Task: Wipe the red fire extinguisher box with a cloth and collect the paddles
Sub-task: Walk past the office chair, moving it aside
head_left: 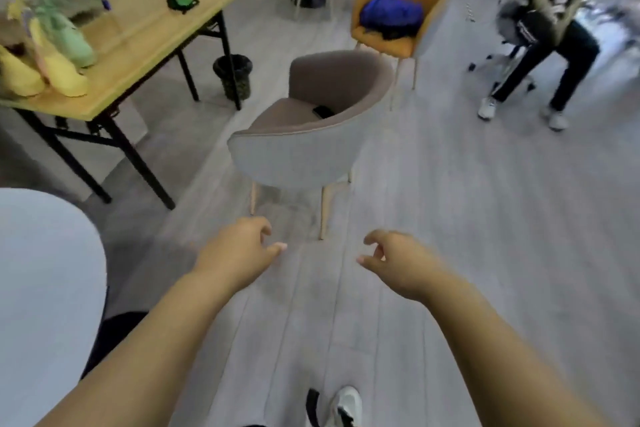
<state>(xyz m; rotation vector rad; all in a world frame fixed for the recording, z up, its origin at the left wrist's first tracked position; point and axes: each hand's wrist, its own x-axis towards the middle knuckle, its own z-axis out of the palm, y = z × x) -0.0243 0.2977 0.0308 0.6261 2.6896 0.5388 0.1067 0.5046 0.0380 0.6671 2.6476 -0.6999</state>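
Neither the red fire extinguisher box, a cloth, nor any paddles show in the head view. My left hand (239, 251) and my right hand (398, 258) are both stretched out in front of me over the grey floor, about waist high. Each hand holds nothing, with fingers loosely curled and apart. A grey and brown armchair (304, 146) stands just beyond my hands, its back turned toward me. A small black item (322, 111) lies on its seat.
A wooden folding table (145, 31) at the left carries yellow and green plush toys (52, 55) and a green-black item (183, 3). A black bin (233, 76) stands by it. An orange chair (403, 0) holds a blue bundle. A seated person (547, 42) is at the right. A white round surface (45, 288) is at my near left.
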